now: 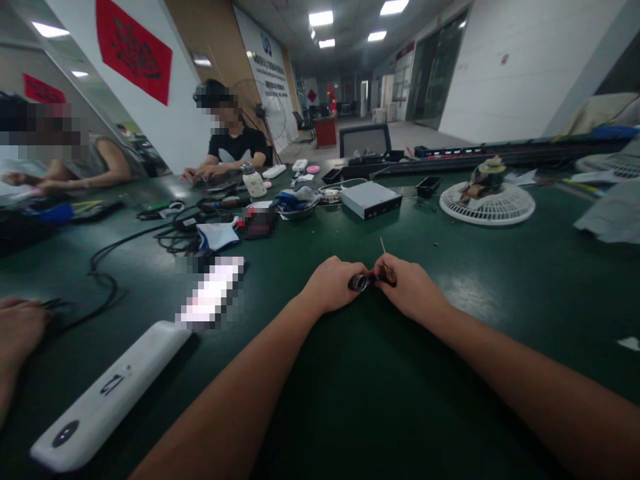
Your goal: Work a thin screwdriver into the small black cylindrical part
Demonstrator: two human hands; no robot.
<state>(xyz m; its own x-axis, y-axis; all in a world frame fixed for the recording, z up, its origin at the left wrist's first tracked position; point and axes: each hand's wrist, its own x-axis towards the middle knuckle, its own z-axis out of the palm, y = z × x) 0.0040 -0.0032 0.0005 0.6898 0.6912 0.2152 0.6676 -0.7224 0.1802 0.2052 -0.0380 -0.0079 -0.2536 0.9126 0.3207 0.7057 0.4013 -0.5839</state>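
Above the green tabletop, my left hand is closed around a small dark cylinder with a round, shiny open end. Close beside it, my right hand pinches a slim tool with a thin metal shaft pointing up and away. Something brownish shows between the right fingers, perhaps its handle. The fingertips of both hands nearly meet at a small dark part, too small to make out. Most of the left hand's grip is hidden behind its own fingers.
A long white device and a bright, blurred screen lie at left, near another person's hand. Further back are black cables, a grey box-shaped drive and a white fan grille. Two people sit beyond.
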